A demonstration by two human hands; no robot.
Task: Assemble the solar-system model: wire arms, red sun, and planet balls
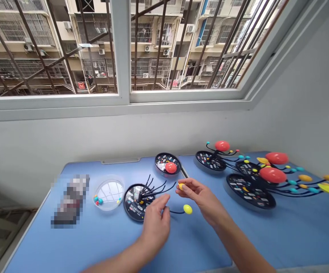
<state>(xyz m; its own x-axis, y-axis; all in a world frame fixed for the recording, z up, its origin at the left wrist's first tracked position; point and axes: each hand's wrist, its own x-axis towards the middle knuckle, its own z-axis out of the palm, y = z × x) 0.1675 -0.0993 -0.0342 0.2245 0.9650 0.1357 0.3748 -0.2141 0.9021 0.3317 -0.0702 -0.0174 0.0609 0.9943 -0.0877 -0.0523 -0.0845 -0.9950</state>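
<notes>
Model (135, 213): black, with bent wires (145, 192), between far and near edges of the tabletop (110, 246)
Yellow ball (187, 209): on a wire's end
Left hand (156, 218): beside the wires; cannot tell whether fingers pinch one
Right hand (196, 193): thumb and fingers pinching a yellow bead (180, 186)
Bowl (109, 192): nearer tabletop's left edge

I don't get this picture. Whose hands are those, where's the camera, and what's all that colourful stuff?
There's no robot here, just a person at work. The camera sits on that person's head, looking forward and down. The right hand pinches a small yellow piece. The left hand is by a round black base with thin stems; I can't tell if it grips anything. On the blue table, a clear dish holds little beads. To the right, more black bases carry colourful pieces and red balls.
</notes>
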